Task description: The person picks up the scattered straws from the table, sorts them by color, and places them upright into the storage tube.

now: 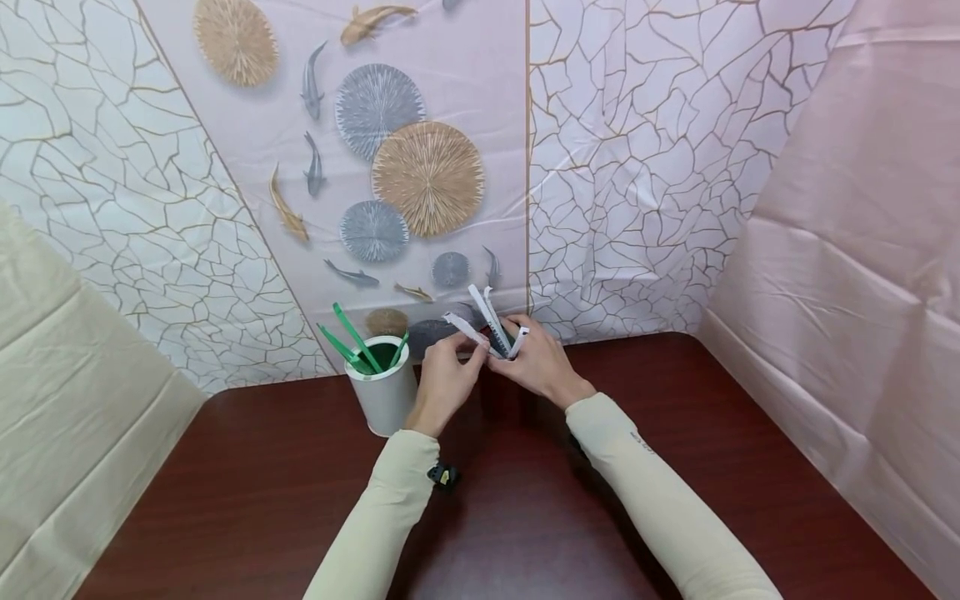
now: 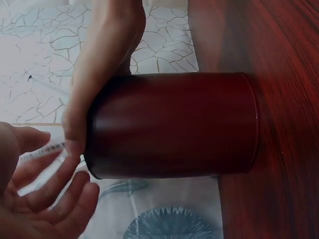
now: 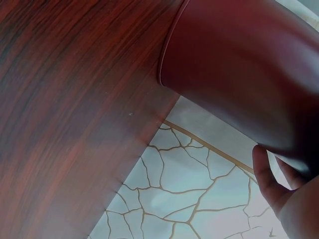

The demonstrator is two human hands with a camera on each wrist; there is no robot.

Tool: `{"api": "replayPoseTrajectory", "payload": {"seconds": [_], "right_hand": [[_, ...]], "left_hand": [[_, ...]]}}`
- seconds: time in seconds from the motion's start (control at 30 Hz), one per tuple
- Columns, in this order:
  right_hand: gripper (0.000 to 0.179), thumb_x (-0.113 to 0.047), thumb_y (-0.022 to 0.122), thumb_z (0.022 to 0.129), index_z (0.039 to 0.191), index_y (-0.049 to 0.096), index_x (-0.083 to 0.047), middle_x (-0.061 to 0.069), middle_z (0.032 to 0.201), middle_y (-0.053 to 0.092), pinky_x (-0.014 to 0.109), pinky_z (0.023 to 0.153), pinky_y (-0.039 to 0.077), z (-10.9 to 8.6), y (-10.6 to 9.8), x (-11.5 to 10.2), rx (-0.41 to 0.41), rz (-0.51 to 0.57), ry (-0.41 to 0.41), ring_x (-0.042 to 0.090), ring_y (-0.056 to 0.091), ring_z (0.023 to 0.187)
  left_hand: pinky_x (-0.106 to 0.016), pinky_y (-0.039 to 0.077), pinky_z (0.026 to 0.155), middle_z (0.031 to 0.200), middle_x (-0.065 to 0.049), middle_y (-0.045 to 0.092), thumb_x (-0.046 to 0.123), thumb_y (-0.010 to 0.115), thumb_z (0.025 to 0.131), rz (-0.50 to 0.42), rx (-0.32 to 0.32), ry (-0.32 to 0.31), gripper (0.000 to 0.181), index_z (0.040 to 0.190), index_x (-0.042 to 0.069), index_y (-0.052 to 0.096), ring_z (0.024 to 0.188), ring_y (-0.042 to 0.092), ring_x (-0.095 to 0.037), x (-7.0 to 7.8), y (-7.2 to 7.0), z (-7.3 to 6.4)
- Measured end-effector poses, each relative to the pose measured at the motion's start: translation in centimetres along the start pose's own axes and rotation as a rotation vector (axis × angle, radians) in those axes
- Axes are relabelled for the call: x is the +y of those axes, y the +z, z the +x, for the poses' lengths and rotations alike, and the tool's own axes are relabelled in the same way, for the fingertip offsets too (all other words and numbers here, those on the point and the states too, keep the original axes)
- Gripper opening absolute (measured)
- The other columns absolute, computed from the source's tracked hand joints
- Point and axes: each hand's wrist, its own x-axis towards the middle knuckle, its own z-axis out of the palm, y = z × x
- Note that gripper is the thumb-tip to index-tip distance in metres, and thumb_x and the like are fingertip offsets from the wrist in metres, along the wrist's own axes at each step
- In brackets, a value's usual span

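Note:
A dark red cylindrical cup (image 2: 172,124) stands on the table, mostly hidden behind the hands in the head view. My right hand (image 1: 543,362) grips it around the top, with fingertips (image 3: 261,162) against its side in the right wrist view. Several thin white strips (image 1: 487,312) stick up out of the cup at different slants. At its left rim, my left hand (image 1: 444,371) pinches one white strip (image 1: 465,327) between thumb and fingers. Dark printed marks show along that strip (image 2: 45,150) in the left wrist view.
Just left of my left hand stands a white cup (image 1: 384,404) holding several green sticks (image 1: 354,333). Behind the dark red-brown table (image 1: 247,483) hangs a patterned cloth (image 1: 637,208). Plain beige cloth (image 1: 847,275) closes off the right side, with more on the left.

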Motion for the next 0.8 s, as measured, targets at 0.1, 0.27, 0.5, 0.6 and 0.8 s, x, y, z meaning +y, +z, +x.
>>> {"api": "replayPoseTrajectory", "payload": {"seconds": [0.1,0.27,0.5,0.6,0.8], "right_hand": [[0.063,-0.056,0.073,0.094,0.144,0.064,-0.019,0.006,0.141,0.059,0.054,0.084,0.057,0.0,-0.1,0.0,0.007,0.011,-0.01,0.028,0.063,0.113],[0.067,-0.06,0.071,0.095,0.149,0.061,-0.021,0.006,0.141,0.058,0.052,0.083,0.057,0.1,-0.1,0.2,0.018,0.018,-0.013,0.025,0.063,0.11],[0.072,-0.057,0.072,0.095,0.148,0.061,-0.009,0.011,0.143,0.058,0.05,0.081,0.058,0.0,0.1,0.0,0.024,0.011,-0.015,0.027,0.063,0.109],[0.072,-0.058,0.071,0.096,0.148,0.061,-0.009,0.011,0.142,0.058,0.051,0.083,0.057,0.0,0.2,-0.1,0.021,0.017,-0.015,0.028,0.063,0.11],[0.068,-0.06,0.07,0.096,0.149,0.061,-0.019,0.009,0.142,0.057,0.054,0.085,0.056,0.1,0.2,0.0,0.006,0.033,-0.012,0.027,0.062,0.112]], "left_hand": [[-0.036,0.057,0.073,0.092,-0.001,0.078,0.03,0.072,0.102,0.003,0.068,0.006,0.019,0.106,0.012,0.078,0.084,0.073,-0.015,0.4,-0.5,0.0],[-0.033,0.054,0.059,0.087,-0.001,0.076,0.029,0.07,0.104,-0.062,0.161,0.059,0.018,0.112,0.014,0.076,0.066,0.068,-0.012,1.2,-1.4,0.4],[-0.034,0.055,0.062,0.092,0.002,0.076,0.033,0.072,0.102,0.008,0.162,0.015,0.037,0.133,0.012,0.069,0.066,0.069,-0.01,1.8,-1.8,1.1],[-0.037,0.056,0.064,0.093,0.001,0.077,0.03,0.074,0.101,0.046,0.163,0.016,0.032,0.128,0.013,0.073,0.068,0.07,-0.012,1.7,-2.0,1.6],[-0.036,0.058,0.07,0.1,-0.004,0.077,0.025,0.076,0.099,0.072,0.113,0.032,0.013,0.1,0.013,0.082,0.078,0.073,-0.016,1.1,-2.1,1.6]]}}
